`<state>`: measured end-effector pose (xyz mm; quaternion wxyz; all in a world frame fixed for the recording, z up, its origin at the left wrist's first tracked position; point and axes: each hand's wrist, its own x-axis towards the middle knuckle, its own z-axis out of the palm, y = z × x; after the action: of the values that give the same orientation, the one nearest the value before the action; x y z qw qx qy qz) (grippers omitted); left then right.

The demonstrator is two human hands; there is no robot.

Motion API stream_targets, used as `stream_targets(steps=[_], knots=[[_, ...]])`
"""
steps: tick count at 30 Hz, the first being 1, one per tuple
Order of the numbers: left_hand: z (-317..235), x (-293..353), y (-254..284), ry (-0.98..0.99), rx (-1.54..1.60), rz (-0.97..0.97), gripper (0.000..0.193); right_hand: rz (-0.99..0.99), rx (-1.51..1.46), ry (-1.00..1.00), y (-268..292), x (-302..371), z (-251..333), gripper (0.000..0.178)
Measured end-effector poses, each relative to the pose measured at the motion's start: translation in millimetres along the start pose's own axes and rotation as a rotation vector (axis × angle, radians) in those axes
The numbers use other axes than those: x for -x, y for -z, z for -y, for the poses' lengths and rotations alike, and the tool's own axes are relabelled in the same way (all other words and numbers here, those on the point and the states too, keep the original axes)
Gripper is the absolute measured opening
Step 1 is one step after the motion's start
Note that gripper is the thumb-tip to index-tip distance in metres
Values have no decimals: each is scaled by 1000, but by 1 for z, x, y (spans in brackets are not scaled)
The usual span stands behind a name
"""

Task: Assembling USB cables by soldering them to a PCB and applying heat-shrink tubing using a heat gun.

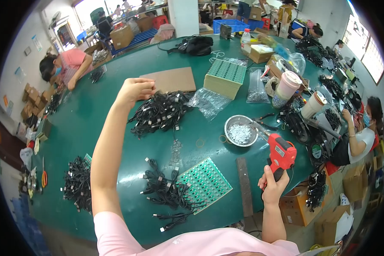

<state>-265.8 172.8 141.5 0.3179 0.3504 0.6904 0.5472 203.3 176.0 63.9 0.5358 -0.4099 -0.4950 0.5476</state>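
My right hand (274,185) is wrapped around the handle of a red soldering gun (282,152). The gun's tip points toward a metal bowl (227,135) of small silvery-white pieces (240,133). Raised in front of me, my left hand (135,91) has its fingers curled together; whatever they may hold is hidden. Just beside it lies a heap of black USB cables (160,113). Nearer to me, a green circuit board panel (209,181) lies flat, with more black cables (162,187) spread over its left side.
A dark flat bar (244,185) lies right of the panel. Farther off are a stack of green panels (226,74), a cardboard sheet (170,80), a plastic bag (257,87) and a pink-lidded cup (287,87). Another cable pile (77,183) sits at left. Co-workers sit along both sides.
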Motion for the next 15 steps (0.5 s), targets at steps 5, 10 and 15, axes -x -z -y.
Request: stream_targets(steps=[5, 10, 15], knots=[[0, 23, 5, 139, 216, 65, 30, 0, 22, 15, 6, 0, -5, 24], [19, 45, -6, 215, 416, 73, 28, 50, 9, 24, -3, 0, -7, 15], [18, 74, -43, 25, 521, 122, 20, -24, -12, 5, -7, 5, 1, 15]])
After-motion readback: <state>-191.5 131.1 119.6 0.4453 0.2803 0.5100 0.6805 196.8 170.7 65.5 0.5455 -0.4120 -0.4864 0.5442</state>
